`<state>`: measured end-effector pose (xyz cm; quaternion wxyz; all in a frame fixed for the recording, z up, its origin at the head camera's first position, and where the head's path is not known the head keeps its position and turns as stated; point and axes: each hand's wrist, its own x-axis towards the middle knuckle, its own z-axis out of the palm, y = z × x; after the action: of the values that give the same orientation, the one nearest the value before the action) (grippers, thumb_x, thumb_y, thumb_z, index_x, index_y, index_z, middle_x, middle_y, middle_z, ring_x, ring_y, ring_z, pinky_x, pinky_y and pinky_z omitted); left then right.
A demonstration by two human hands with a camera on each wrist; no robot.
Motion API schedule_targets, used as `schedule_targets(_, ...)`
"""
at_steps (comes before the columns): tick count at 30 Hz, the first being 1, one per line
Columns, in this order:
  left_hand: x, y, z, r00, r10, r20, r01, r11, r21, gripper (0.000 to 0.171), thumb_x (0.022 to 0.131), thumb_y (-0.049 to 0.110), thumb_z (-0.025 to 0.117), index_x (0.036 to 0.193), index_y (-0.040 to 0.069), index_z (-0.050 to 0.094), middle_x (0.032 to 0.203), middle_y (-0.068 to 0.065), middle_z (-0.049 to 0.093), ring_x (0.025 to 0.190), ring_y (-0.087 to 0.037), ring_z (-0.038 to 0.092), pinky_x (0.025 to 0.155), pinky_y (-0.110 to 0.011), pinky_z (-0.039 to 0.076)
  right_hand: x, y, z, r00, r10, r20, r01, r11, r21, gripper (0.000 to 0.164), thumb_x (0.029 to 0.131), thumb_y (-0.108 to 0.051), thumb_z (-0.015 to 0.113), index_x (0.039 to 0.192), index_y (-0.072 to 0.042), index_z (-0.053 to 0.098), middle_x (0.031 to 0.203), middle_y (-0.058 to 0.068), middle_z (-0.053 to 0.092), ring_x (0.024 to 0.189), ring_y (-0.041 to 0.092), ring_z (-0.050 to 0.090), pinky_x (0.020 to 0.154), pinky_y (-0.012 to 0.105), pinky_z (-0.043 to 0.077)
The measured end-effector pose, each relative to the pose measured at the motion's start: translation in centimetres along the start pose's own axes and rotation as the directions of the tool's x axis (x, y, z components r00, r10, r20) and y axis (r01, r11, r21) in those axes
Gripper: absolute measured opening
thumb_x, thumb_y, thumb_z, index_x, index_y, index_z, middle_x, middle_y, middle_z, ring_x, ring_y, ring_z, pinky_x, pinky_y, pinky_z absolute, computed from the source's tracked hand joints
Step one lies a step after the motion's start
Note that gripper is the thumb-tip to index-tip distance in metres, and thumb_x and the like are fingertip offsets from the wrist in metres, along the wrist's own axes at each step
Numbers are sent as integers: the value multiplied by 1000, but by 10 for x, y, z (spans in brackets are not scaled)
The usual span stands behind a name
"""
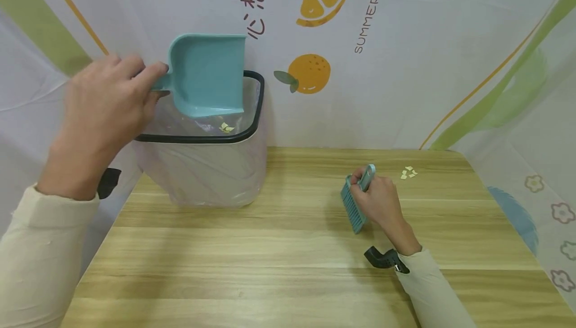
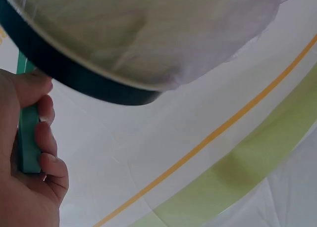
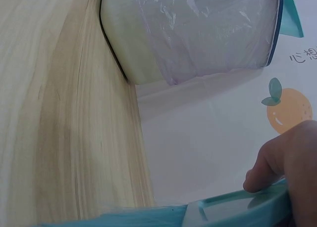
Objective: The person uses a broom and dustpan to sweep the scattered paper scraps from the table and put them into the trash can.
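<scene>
My left hand (image 1: pixel 110 100) grips the short handle of a teal dustpan (image 1: pixel 209 75), tilted over the mouth of a lined trash bin (image 1: pixel 211 173). No scraps show on the pan's face. Pale yellow paper scraps (image 1: pixel 226 127) are visible inside the bin, below the pan. In the left wrist view, the fingers wrap the green handle (image 2: pixel 28 138) beside the bin's dark rim (image 2: pixel 94 83). On the right, my right hand (image 1: pixel 378 199) holds a teal hand brush (image 1: pixel 354 205) over the table, bristles pointing left. Its handle (image 3: pixel 237 209) shows under the thumb in the right wrist view.
Several small pale yellow scraps (image 1: pixel 408 173) lie on the wooden table (image 1: pixel 270 268), beyond and right of the brush. A printed white curtain (image 1: pixel 396 98) hangs behind the table and along its sides. The bin stands at the table's back left.
</scene>
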<state>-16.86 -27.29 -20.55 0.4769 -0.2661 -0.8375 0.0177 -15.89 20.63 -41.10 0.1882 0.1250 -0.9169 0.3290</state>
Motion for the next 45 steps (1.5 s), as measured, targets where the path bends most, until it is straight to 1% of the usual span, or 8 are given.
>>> schedule_targets(6,-9,0,2,998,-59,16,59,998,-17,29,89,18,85,106,1,68,68,-14,47,46,-32,35,41,-48,28,1,1,1,1000,-7,-12,7,1000,-7,10,96,-8,62,93,-10,71,78,7,73,63,25,62,57,41,49)
schedule_targets(11,-15,-1,0,991,-92,96,94,995,-21,32,95,27,79,97,0,61,63,-13,45,43,-32,34,41,-47,27,1,1,1,1000,-18,-25,18,1000,-7,10,96,-8,62,92,-10,71,75,4,72,62,24,61,57,40,47)
schedule_targets(16,-19,0,0,976,-144,165,152,988,-37,57,108,58,50,86,6,52,55,-7,36,43,-32,33,42,-46,25,1,1,1,999,-23,-32,23,1000,-7,9,96,-8,63,91,-10,71,74,4,71,61,23,60,56,39,46)
schedule_targets(19,-20,2,0,969,-162,188,174,984,-48,72,109,72,33,85,7,53,53,-5,34,43,-32,34,43,-45,24,1,1,1,999,-25,-34,25,1000,-5,9,95,-7,63,91,-10,70,73,3,70,61,23,59,55,39,45)
schedule_targets(27,-18,13,-3,951,-153,269,181,980,-83,42,106,46,56,86,9,54,56,-2,33,48,-30,37,45,-43,26,1,1,2,999,-34,-33,34,999,-16,9,95,-6,63,90,-10,70,75,4,71,62,23,59,57,39,46)
schedule_targets(35,-14,29,-2,961,-120,248,152,981,-118,49,109,55,46,86,11,49,58,-2,32,47,-30,36,44,-44,26,1,2,1,999,-42,-34,41,999,-15,8,95,-7,63,91,-10,69,76,5,71,62,24,60,57,40,47)
schedule_targets(41,-10,45,0,981,-61,185,94,980,-174,63,113,64,30,84,11,46,62,-1,35,48,-26,34,45,-41,25,1,1,1,998,-53,-33,52,999,-14,8,95,-7,63,91,-10,69,75,5,71,61,23,60,56,39,47)
schedule_targets(45,-8,56,2,988,-32,151,62,978,-202,64,115,63,29,84,10,48,63,0,37,49,-23,34,45,-41,26,1,1,0,998,-47,-30,46,999,-11,8,95,-7,63,91,-10,69,74,5,70,61,23,59,57,40,46)
